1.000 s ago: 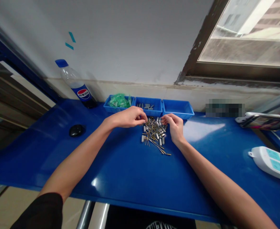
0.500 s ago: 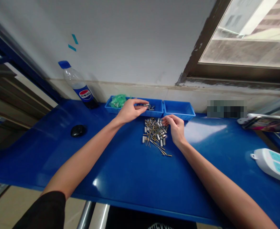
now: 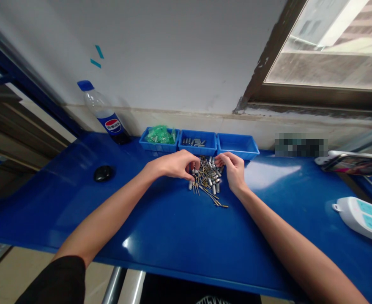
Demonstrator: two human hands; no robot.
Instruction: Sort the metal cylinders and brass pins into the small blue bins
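Note:
A mixed pile of thin brass-and-steel pins and short silver metal cylinders (image 3: 209,175) lies on the blue table. Over its left edge is my left hand (image 3: 179,164), thumb and fingers apart around the cylinders there, nothing visibly gripped. My right hand (image 3: 233,169) rests at the pile's upper right with thumb and fingertips pinched together; what they may hold is too small to make out. Behind the pile, the middle blue bin (image 3: 197,150) contains several silver cylinders. Its left neighbour, another blue bin (image 3: 157,147), holds a green plastic bag (image 3: 160,134).
A third blue bin (image 3: 238,145) stands on the right of the row, against the wall. To the left are a cola bottle (image 3: 111,122) and a black mouse (image 3: 103,173). A phone (image 3: 357,164) and a white power strip (image 3: 365,217) sit at the right.
My left hand has let go of a silver cylinder at the middle bin and come down toward me to the pile, its fingers now apart. My right hand has barely moved.

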